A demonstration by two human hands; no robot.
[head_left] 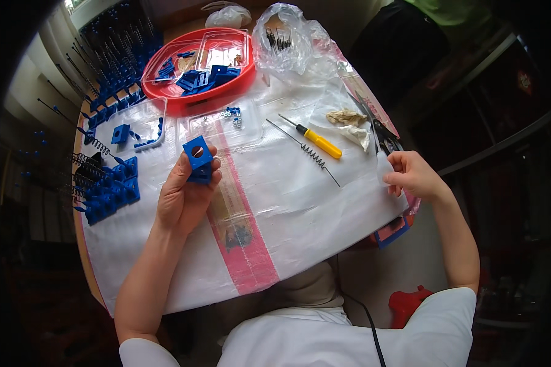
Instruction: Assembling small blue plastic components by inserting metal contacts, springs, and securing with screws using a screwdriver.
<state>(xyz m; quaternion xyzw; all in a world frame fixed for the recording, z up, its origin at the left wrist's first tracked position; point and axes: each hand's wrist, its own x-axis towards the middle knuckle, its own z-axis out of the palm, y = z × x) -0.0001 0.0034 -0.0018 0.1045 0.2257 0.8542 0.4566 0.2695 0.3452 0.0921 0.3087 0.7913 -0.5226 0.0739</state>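
Observation:
My left hand is closed around a small blue plastic block, its face with a round hole tilted up. At the table's right edge, the fingers of my right hand are closed on the white handle of a thin tool. A narrow grey shaft seems to run up from that handle; its exact kind is unclear. Between my hands lie a yellow-handled screwdriver and a metal rod with a coil spring on it.
A red basin holds blue parts. Clear plastic lids carry small pieces. Blue blocks with springs line the left side. Crumpled cloth, scissors-like dark handles and a plastic bag of springs lie around.

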